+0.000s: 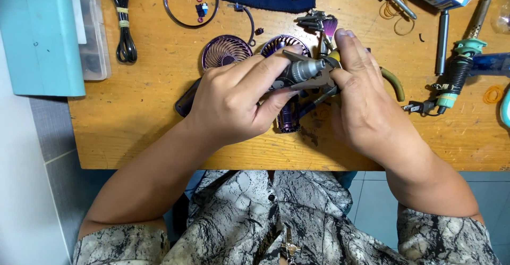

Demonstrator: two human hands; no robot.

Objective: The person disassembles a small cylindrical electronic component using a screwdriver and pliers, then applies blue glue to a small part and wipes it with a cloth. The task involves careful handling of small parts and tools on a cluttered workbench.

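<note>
Disassembly work on a small motor, that is how I read the step in hand: my left hand (234,105) grips a small grey cylindrical motor (305,69) between thumb and forefinger, the other fingers curled under it. The motor sits just above the middle of the wooden table (149,111), raised off the surface, with a purple fan body (288,120) below it, half hidden by my left hand. My right hand (366,111) closes round a pair of pliers with yellowish-green handles (394,81); the fingers lie pressed together, straight and flat over the tool, and the tip meets the motor's end. I cannot tell exactly what the tool tip bites on, since my fingers cover it.

The next move, I judge, calls for a steady left-hand hold while the right works the tool with small, careful force, because the part is small and could slip.

The motor looks metallic, ribbed along its barrel, dull silver. Two round purple fan grilles (226,51) lie flat on the table just beyond my left hand. A soldering iron with a green collar (461,68) rests well to the right, and a black cable (125,23) lies at the far left.
</note>
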